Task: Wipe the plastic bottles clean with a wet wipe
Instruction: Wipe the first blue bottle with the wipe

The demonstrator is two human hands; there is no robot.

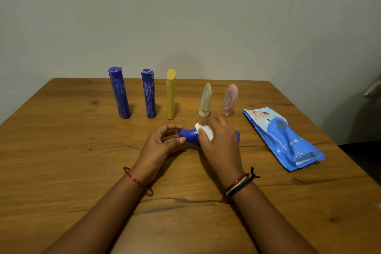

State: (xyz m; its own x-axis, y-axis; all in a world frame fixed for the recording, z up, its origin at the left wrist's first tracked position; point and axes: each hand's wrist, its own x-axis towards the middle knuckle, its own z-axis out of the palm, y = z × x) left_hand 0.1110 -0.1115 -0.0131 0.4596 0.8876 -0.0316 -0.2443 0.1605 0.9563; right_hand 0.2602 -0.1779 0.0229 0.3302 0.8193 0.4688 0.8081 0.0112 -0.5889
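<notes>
A blue plastic bottle (pixel 189 134) lies sideways just above the table's middle. My left hand (pixel 162 144) grips its cap end. My right hand (pixel 220 142) is wrapped over its body, pressing a white wet wipe (pixel 204 130) against it; only the bottle's far tip shows past my knuckles. Behind, in a row, stand two tall blue bottles (pixel 120 93) (pixel 148 94) streaked with white marks, a yellow bottle (pixel 170 95), a pale green tube (pixel 205 100) on its white cap and a pink tube (pixel 229 99).
A blue pack of baby wet wipes (pixel 282 136) lies on the right side of the wooden table (pixel 61 150). A plain wall rises right behind the table's far edge. The table's right edge drops off beside the pack.
</notes>
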